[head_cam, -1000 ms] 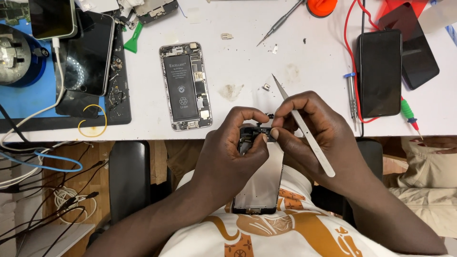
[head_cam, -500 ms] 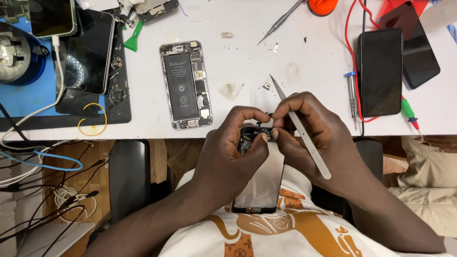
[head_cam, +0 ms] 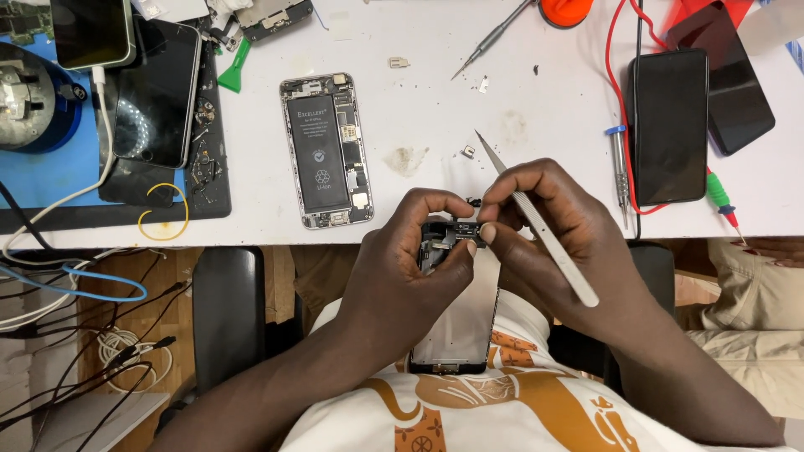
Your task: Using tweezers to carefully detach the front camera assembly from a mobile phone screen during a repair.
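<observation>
Tweezers (head_cam: 536,222) lower, hands (head_cam: 477,251) pinched together

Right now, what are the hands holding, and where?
Left hand grips the screen panel at its top end. Right hand carries tweezers along the palm, fingertips pinching a small part there.

Carrying everything: a white table (head_cam: 435,50). Lying at centre, an opened phone body (head_cam: 326,151) showing its battery. Sitting at upper left, a black mat (head_cam: 209,188) and a blue mat (head_cam: 50,172). Resting at upper right, two dark phones (head_cam: 669,125), a red cable (head_cam: 615,75), a small screwdriver (head_cam: 619,172). Lying top centre, a metal tool (head_cam: 490,38).
</observation>
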